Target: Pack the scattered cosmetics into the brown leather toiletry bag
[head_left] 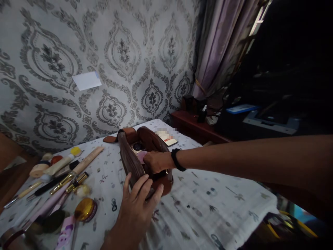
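R hand (158,162) in brown bag (127,156), fingers curled, grip hidden, can't tell; pink disc (142,157) at its L, inside bag. L hand (139,198) spread on bag's near side. Bag's long axis: near-R to far-L.

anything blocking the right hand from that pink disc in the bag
Nothing visible does: the right hand is inside the open brown bag, seemingly touching the pink disc. The left hand rests at the near side.

From here the zippered bag (127,157) looks brown, the cloth (197,194) white with small printed motifs, the wallpaper (123,52) grey damask, the curtain (220,45) mauve.
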`<state>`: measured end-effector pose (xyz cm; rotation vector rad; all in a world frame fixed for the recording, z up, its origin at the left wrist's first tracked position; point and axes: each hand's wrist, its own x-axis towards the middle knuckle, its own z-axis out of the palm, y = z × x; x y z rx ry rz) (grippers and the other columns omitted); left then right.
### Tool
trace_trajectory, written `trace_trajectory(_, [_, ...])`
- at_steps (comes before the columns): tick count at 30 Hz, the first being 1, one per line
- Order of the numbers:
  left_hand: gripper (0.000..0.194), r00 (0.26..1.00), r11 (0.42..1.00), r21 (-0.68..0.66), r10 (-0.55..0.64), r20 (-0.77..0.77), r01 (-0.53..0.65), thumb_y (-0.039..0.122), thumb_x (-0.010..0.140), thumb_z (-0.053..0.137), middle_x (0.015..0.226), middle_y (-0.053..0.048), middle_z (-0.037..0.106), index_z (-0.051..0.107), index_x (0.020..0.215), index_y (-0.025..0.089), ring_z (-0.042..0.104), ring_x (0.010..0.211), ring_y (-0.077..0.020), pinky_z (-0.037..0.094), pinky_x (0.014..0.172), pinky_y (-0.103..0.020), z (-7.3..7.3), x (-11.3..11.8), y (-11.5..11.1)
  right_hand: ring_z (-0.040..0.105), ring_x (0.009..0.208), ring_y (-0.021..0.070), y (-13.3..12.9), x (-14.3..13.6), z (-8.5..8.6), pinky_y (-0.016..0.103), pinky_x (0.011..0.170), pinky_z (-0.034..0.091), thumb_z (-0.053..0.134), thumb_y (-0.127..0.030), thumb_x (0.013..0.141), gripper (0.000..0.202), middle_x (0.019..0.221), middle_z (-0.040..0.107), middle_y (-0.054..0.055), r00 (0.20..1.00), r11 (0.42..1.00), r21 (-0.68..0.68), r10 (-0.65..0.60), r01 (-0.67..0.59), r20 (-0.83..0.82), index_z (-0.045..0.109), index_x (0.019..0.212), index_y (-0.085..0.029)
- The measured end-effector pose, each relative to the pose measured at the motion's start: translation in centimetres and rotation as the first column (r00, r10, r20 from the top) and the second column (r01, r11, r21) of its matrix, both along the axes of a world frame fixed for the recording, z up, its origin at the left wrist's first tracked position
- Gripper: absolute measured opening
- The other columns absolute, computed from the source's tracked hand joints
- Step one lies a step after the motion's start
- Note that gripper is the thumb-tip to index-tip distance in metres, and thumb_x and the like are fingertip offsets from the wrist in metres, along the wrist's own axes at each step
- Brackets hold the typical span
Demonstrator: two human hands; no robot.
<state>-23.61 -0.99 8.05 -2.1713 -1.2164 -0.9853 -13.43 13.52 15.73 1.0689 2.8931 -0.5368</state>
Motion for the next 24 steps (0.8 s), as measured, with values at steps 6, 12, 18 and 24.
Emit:
trace_trajectory(6, [0.033,1.0,1.0,0.021,0.02,-0.006,-0.02,0.012,0.095,0.048,0.11,-0.011,0.072,0.069,0.119,0.02,0.057,0.119,-0.0222,0.019,0.12,-0.052,-0.1,0.0,-0.1,0.07,0.075,0.0263,-1.0,0.4,4.5,0.03,0.062,0.046,0.061,-0.014,0.083,0.014,0.08,0.075,0.016,0.976,0.98,0.057,0.186,-0.193,0.11,0.074,0.079,-0.01])
trace_trajectory(12, [0.035,1.0,0.999,0.029,-0.013,-0.024,0.014,0.007,0.095,0.043,0.109,-0.011,0.073,0.069,0.116,0.015,0.056,0.119,-0.0224,0.024,0.119,-0.051,0.1,0.0,-0.8,0.063,0.074,0.0175,-5.4,5.7,2.4,0.028,0.068,0.047,0.04,-0.02,0.101,0.029,0.082,0.069,0.007,0.831,0.968,0.248,0.174,-0.045,-0.528,0.066,0.089,-0.018])
trace_trajectory(18, [0.033,0.998,0.997,0.053,-0.062,-0.022,0.063,0.007,0.099,0.041,0.104,-0.009,0.075,0.069,0.115,0.01,0.059,0.114,-0.0188,0.026,0.12,-0.05,-0.7,-0.3,-1.2,0.051,0.056,0.0147,-10.7,9.9,-6.8,0.029,0.056,0.04,0.044,-0.014,0.098,0.029,0.059,0.057,0.001,0.645,0.883,0.422,0.445,-0.203,-0.621,0.061,0.075,-0.018])
trace_trajectory(24, [0.033,0.999,0.998,0.043,-0.035,-0.001,0.035,0.013,0.101,0.041,0.102,-0.007,0.073,0.072,0.112,0.015,0.059,0.111,-0.0178,0.028,0.12,-0.051,-2.2,-0.1,-1.0,0.064,0.079,0.0143,-10.5,8.6,-11.3,0.031,0.077,0.054,0.055,-0.028,0.099,0.015,0.094,0.069,0.005,0.609,0.844,0.302,0.53,-0.442,-0.59,0.067,0.1,-0.018])
